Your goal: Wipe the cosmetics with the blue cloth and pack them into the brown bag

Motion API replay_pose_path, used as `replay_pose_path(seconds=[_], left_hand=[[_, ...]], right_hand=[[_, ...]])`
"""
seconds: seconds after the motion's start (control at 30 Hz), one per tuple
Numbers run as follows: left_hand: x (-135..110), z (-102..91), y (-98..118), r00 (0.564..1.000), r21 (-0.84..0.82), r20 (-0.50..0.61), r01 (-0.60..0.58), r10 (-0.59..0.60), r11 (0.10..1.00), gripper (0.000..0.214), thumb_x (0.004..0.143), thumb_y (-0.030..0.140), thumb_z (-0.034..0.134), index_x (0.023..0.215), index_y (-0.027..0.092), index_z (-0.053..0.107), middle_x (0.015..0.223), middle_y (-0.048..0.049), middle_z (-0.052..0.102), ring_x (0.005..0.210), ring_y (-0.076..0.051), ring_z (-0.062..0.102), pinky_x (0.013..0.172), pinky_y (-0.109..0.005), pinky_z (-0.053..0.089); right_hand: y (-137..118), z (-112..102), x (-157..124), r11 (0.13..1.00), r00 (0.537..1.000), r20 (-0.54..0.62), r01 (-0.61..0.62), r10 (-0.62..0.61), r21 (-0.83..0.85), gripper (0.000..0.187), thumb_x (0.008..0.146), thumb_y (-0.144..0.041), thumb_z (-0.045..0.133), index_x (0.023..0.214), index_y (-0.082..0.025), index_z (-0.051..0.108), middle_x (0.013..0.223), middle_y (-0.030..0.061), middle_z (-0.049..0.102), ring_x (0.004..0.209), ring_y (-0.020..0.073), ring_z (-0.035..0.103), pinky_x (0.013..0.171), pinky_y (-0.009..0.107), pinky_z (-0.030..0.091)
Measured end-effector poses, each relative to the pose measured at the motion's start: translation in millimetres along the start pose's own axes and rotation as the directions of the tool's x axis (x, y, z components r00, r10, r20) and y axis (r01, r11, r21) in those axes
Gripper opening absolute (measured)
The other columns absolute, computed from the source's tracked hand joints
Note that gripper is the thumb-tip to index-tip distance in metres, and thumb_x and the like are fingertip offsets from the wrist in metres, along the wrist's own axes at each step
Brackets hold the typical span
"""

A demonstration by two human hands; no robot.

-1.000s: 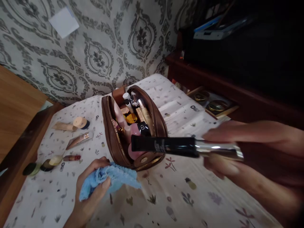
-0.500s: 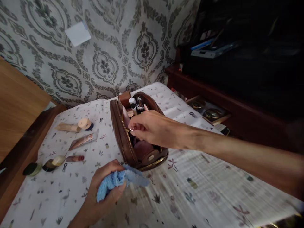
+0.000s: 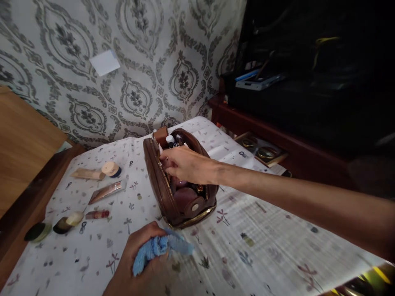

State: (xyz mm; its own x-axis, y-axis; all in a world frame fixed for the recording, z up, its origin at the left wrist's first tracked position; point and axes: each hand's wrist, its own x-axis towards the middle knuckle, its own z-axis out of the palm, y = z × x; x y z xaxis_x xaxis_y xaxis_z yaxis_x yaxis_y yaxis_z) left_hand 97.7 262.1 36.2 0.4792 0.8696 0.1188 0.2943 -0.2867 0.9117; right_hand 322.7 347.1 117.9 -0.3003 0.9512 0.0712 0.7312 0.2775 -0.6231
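Note:
A brown makeup bag (image 3: 157, 189) with a gold zipper lies unzipped on the printed sheet, with bottles and other cosmetics inside. My right hand (image 3: 187, 164) reaches into it from the right. Its fingers are bent together near the bag's left zipper edge; whatever they hold, if anything, is hidden. A white-capped bottle (image 3: 170, 140) stands just behind that hand. In front of the bag, my left hand (image 3: 135, 250) is closed around a crumpled light-blue cloth (image 3: 154, 250), one end of which sticks out to the right.
Left of the bag lie a beige tube (image 3: 88, 174), a round jar (image 3: 111, 169), a pinkish tube (image 3: 106, 192), a lipstick (image 3: 97, 214), and small round containers (image 3: 38, 232). A wooden edge (image 3: 37, 185) bounds the left. On the right is a dark red wooden unit (image 3: 243, 127) holding boxed items.
My right hand has moved a little toward the bag's left edge, uncovering more of its inside. My left hand still grips the cloth. The view has shifted slightly.

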Motion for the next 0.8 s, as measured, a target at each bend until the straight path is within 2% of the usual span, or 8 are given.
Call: replay_pose_path(seconds=[0.17, 0.3, 0.37, 0.47, 0.57, 0.63, 0.73, 0.8], left_hand=[[-1.2, -0.3, -3.4, 1.000, 0.007, -0.010, -0.011, 0.011, 1.000, 0.029, 0.087, 0.048, 0.060, 0.083, 0.022, 0.070, 0.067, -0.0011, 0.054, 0.058, -0.015, 0.049, 0.055, -0.025, 0.037], [-6.5, -12.5, -13.7, 1.000, 0.029, 0.024, -0.003, 0.002, 1.000, 0.020, 0.085, 0.042, 0.065, 0.087, 0.023, 0.070, 0.076, -0.0032, 0.062, 0.064, -0.017, 0.055, 0.057, -0.025, 0.042], [-11.2, -21.4, -22.9, 1.000, 0.056, -0.011, 0.025, -0.024, 0.998, 0.021, 0.081, 0.040, 0.069, 0.093, 0.023, 0.071, 0.088, -0.0057, 0.067, 0.076, -0.021, 0.061, 0.064, -0.027, 0.047], [-17.5, -32.4, -35.4, 0.990, 0.098, -0.112, 0.095, -0.084, 0.991, 0.024, 0.079, 0.038, 0.072, 0.096, 0.020, 0.070, 0.095, -0.0070, 0.069, 0.088, -0.024, 0.063, 0.075, -0.028, 0.049], [-19.2, -38.3, -39.0, 0.984, 0.123, -0.142, 0.126, -0.109, 0.984, 0.023, 0.083, 0.039, 0.068, 0.092, 0.018, 0.067, 0.087, -0.0044, 0.066, 0.080, -0.020, 0.060, 0.072, -0.026, 0.046], [-18.7, -41.6, -37.1, 0.990, 0.118, -0.095, 0.115, -0.104, 0.986, 0.023, 0.085, 0.041, 0.064, 0.087, 0.018, 0.064, 0.076, -0.0009, 0.060, 0.070, -0.016, 0.054, 0.064, -0.024, 0.042], [-20.3, -48.9, -34.1, 0.994, 0.118, -0.056, 0.104, -0.097, 0.988, 0.025, 0.089, 0.041, 0.058, 0.084, 0.017, 0.060, 0.071, 0.0013, 0.054, 0.065, -0.013, 0.049, 0.060, -0.023, 0.039], [-24.3, -56.3, -35.3, 0.992, 0.154, -0.092, 0.103, -0.090, 0.983, 0.025, 0.090, 0.041, 0.056, 0.088, 0.017, 0.061, 0.074, 0.0008, 0.056, 0.067, -0.014, 0.050, 0.062, -0.023, 0.040]], right_hand=[[1.9, -2.1, -6.7, 0.999, 0.998, -0.061, 0.008, -0.005, 0.053, 0.026, 0.081, -0.002, 0.058, 0.102, -0.012, 0.070, 0.067, -0.0001, 0.065, 0.066, 0.0136, 0.060, 0.064, 0.024, 0.041], [4.1, -6.2, -18.4, 0.990, 0.986, -0.168, 0.039, -0.015, 0.138, 0.018, 0.085, -0.010, 0.057, 0.095, -0.014, 0.071, 0.059, -0.0031, 0.062, 0.057, 0.0118, 0.060, 0.058, 0.023, 0.041], [3.9, -6.2, -29.4, 0.976, 0.972, -0.237, 0.051, 0.000, 0.212, 0.015, 0.089, -0.016, 0.055, 0.083, -0.015, 0.069, 0.056, -0.0039, 0.060, 0.053, 0.0107, 0.059, 0.055, 0.022, 0.042], [-2.2, -2.1, -53.0, 0.938, 0.951, -0.311, 0.112, -0.005, 0.327, 0.028, 0.092, -0.031, 0.057, 0.069, -0.017, 0.063, 0.053, -0.0035, 0.058, 0.048, 0.0090, 0.056, 0.048, 0.020, 0.041], [-15.3, 5.9, -79.0, 0.894, 0.959, -0.276, 0.179, -0.065, 0.410, 0.041, 0.093, -0.045, 0.058, 0.062, -0.019, 0.059, 0.053, -0.0022, 0.056, 0.044, 0.0083, 0.050, 0.042, 0.020, 0.037], [-24.0, 13.4, -92.3, 0.883, 0.965, -0.221, 0.225, -0.142, 0.413, 0.046, 0.095, -0.048, 0.055, 0.059, -0.020, 0.058, 0.050, -0.0017, 0.053, 0.044, 0.0086, 0.048, 0.041, 0.021, 0.035], [-32.0, 30.7, -100.9, 0.885, 0.952, -0.171, 0.300, -0.253, 0.357, 0.046, 0.098, -0.046, 0.052, 0.060, -0.020, 0.057, 0.050, -0.0013, 0.052, 0.046, 0.0093, 0.047, 0.044, 0.023, 0.035], [-35.3, 46.7, -100.3, 0.887, 0.939, -0.135, 0.342, -0.315, 0.309, 0.042, 0.099, -0.042, 0.051, 0.063, -0.020, 0.057, 0.052, -0.0016, 0.052, 0.049, 0.0098, 0.047, 0.046, 0.024, 0.036]])
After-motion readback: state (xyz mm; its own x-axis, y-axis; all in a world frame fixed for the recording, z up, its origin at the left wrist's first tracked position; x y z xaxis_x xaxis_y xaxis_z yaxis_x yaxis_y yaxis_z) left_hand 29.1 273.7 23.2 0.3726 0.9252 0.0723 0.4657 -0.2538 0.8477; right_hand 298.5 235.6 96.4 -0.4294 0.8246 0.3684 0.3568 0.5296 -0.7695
